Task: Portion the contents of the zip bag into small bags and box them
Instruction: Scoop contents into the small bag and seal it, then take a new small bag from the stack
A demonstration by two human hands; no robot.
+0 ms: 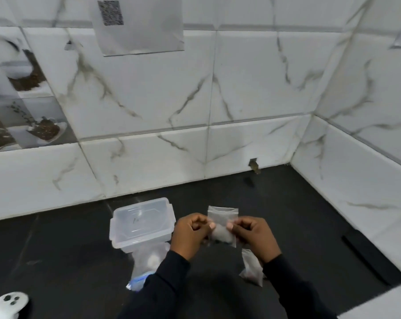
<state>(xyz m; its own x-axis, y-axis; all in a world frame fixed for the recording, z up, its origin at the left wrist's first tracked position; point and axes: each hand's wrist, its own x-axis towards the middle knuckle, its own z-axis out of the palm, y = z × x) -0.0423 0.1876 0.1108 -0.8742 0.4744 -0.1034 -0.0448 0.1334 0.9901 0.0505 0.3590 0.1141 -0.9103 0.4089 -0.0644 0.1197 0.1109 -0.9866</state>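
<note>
A small clear bag [222, 223] with pale contents in its lower half is held upright above the dark counter. My left hand [191, 233] pinches its left side and my right hand [255, 237] pinches its right side, thumbs near the middle. A clear plastic box [140, 223] with its lid on stands just left of my left hand. The larger zip bag [146, 261] with a blue strip lies in front of the box, partly under my left sleeve. Another small filled bag [251, 269] lies on the counter under my right wrist.
The black counter [68, 249] meets white marble-look tiled walls at the back and right, forming a corner. A white rounded controller [9, 305] sits at the bottom left. A dark slot [365, 259] runs along the counter's right side. A paper with a code hangs on the wall [137, 24].
</note>
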